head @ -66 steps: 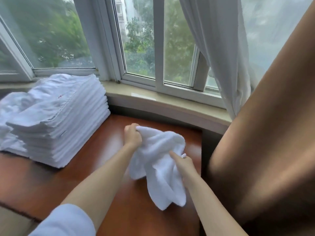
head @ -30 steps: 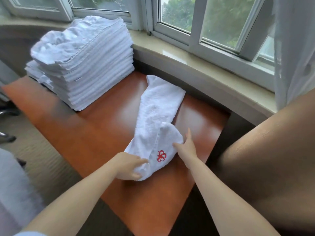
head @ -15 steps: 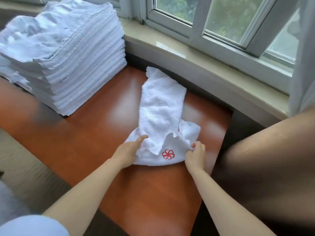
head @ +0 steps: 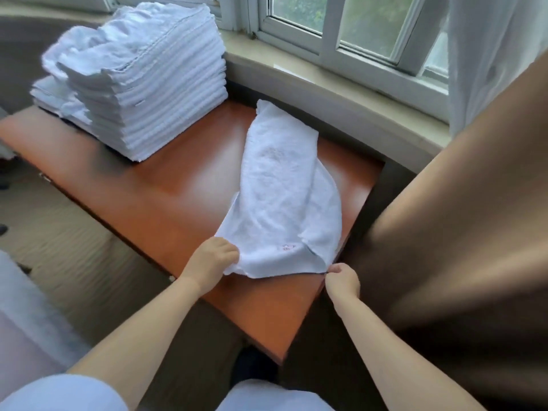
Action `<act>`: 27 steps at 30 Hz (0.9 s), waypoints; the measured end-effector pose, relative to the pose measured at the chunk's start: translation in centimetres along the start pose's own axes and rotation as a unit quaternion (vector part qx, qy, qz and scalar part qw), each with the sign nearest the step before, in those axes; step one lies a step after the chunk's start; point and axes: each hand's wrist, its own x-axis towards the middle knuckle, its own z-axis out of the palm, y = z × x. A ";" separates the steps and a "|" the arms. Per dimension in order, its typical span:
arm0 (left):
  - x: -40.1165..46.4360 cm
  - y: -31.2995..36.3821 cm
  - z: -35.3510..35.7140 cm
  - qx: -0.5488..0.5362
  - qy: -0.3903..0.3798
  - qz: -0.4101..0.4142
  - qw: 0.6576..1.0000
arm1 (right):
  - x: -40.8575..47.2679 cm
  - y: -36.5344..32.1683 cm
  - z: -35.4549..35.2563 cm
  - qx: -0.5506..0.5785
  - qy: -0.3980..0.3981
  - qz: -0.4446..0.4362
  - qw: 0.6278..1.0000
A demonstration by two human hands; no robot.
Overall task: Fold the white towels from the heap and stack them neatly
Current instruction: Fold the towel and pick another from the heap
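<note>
Towel (head: 281, 185) lay on bench (head: 184, 185), long axis running away from person toward window. Left hand (head: 212, 261) gripped near-left corner; right hand (head: 341, 277) pinched near-right corner. Near edge taut between hands. Folded stack (head: 142, 81) well apart, far left.

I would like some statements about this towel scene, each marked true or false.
1. Both hands grip the near edge of the towel. True: left hand, right hand.
2. The towel lies on the stack. False: it lies on the table, apart from the stack.
3. The stack stands at the table's far left. True.
4. The towel is already folded into a small square. False: it lies long and only loosely doubled.
</note>
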 end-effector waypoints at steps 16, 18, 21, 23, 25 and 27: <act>-4.1 3.2 1.3 0.005 -0.162 -0.388 0.908 | -2.6 -1.7 -1.4 -0.148 0.002 -0.032 0.988; -3.5 2.8 0.9 -0.089 -0.192 -0.471 0.856 | -3.8 -1.5 -1.3 -0.185 -0.014 0.038 0.982; -2.2 1.2 1.1 -0.109 -0.181 -0.510 0.834 | -3.6 -2.0 -0.6 -0.215 0.036 -0.046 0.975; -0.8 -0.1 1.0 -0.093 -0.152 -0.511 0.841 | -2.4 -3.8 -0.4 -0.174 0.022 -0.155 0.972; 1.1 -1.6 1.1 -0.116 -0.141 -0.497 0.848 | -1.2 -6.0 0.5 -0.132 -0.038 -0.191 0.972; 3.3 -3.1 1.3 -0.167 -0.125 -0.490 0.846 | 0.3 -7.7 1.6 -0.112 -0.074 -0.172 0.976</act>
